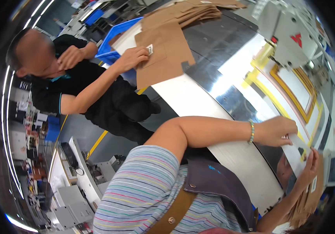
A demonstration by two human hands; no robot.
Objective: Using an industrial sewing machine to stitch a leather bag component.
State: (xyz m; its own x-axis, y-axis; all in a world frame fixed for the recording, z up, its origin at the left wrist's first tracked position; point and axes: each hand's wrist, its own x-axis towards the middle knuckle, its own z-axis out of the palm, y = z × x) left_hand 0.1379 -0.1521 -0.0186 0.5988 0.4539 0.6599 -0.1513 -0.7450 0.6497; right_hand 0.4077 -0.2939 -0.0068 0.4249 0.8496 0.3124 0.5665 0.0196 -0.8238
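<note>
My left hand (280,130), a bead bracelet on its wrist, pinches one end of a white strip (295,155) over the metal table beside the machine. Lower right, my right hand (307,169) has its fingers closed on the other part of that strip. Just beyond both hands lie a yellow-and-white jig (255,78) and an amber rectangular frame (311,103), below the grey head of a sewing machine (276,27). A stack of brown paper pieces (315,195) is beside my right hand, partly hidden by it.
A co-worker (77,78) in dark clothes stands left, one hand on a brown paper piece (163,62) near a blue crate (111,39) and a paper stack (190,13). The metal table's pale edge strip (229,163) runs before me. Other workstations (74,183) stand lower left.
</note>
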